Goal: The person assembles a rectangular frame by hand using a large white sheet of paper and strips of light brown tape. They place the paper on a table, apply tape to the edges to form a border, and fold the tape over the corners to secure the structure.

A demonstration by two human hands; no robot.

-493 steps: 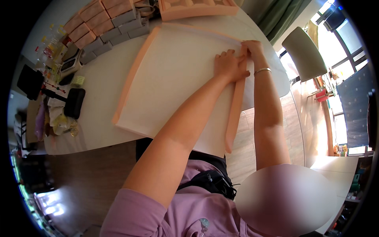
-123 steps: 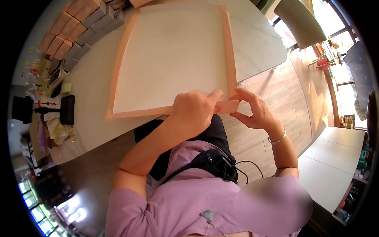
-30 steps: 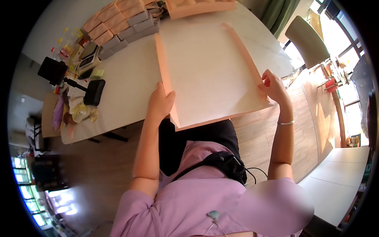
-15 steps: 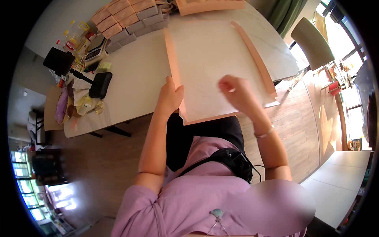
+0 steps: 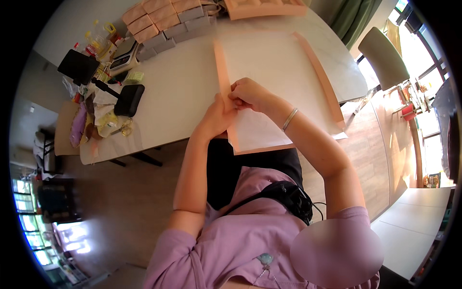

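Head view: large white paper sheet with folded peach borders lies on the table's near edge; left hand and right hand apparently pinch its left fold—light, floppy, crease-prone.

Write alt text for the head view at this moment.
Both hands, left hand and right hand, pinch the folded left border of a large white sheet with peach edges on a white table. Small boxes, scissors and clutter sit at the table's far left.
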